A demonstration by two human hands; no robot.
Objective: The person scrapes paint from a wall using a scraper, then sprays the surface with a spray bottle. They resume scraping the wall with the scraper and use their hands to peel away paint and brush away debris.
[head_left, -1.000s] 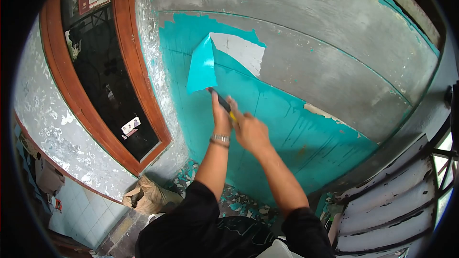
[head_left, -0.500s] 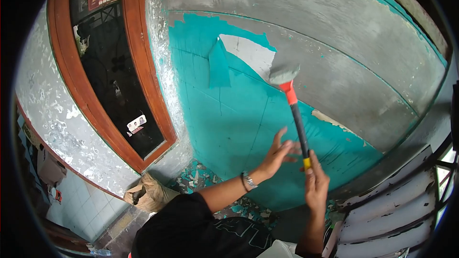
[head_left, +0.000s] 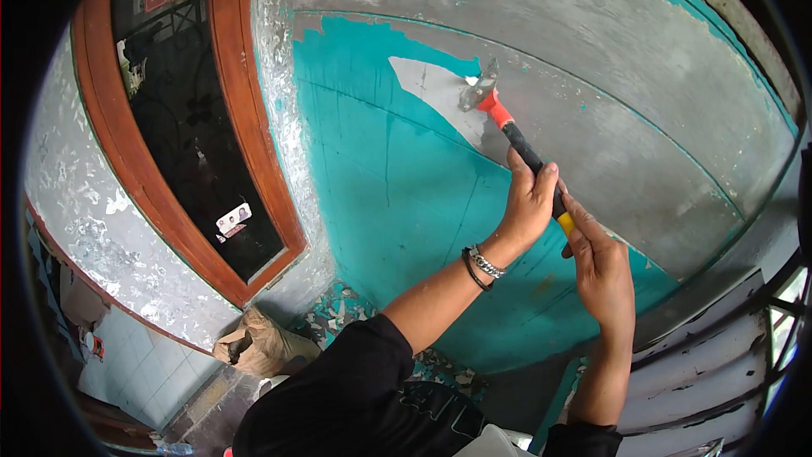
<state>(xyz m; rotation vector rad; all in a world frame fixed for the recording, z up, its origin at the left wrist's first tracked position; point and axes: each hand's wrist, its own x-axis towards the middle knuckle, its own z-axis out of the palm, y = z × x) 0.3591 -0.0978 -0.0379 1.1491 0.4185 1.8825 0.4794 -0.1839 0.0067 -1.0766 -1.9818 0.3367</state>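
Observation:
A long-handled scraper [head_left: 507, 123] with a black handle, red collar and metal blade rests against the wall. Its blade touches the edge of a white bare patch [head_left: 436, 89] where turquoise paint [head_left: 389, 186] has come off. My left hand [head_left: 529, 199], with a metal bracelet at the wrist, grips the middle of the handle. My right hand [head_left: 600, 267] holds the yellow end of the handle lower down. Grey stripped wall [head_left: 609, 85] lies to the right of the blade.
A brown wooden window frame [head_left: 245, 127] with dark glass stands at the left. Paint flakes [head_left: 355, 313] litter the floor below the wall, beside a crumpled brown sack [head_left: 258, 347]. White louvred slats [head_left: 719, 355] are at the right.
The hanging turquoise flap of paint has gone from the wall. My left hand has closed on the scraper handle, and the blade has moved up to the white patch.

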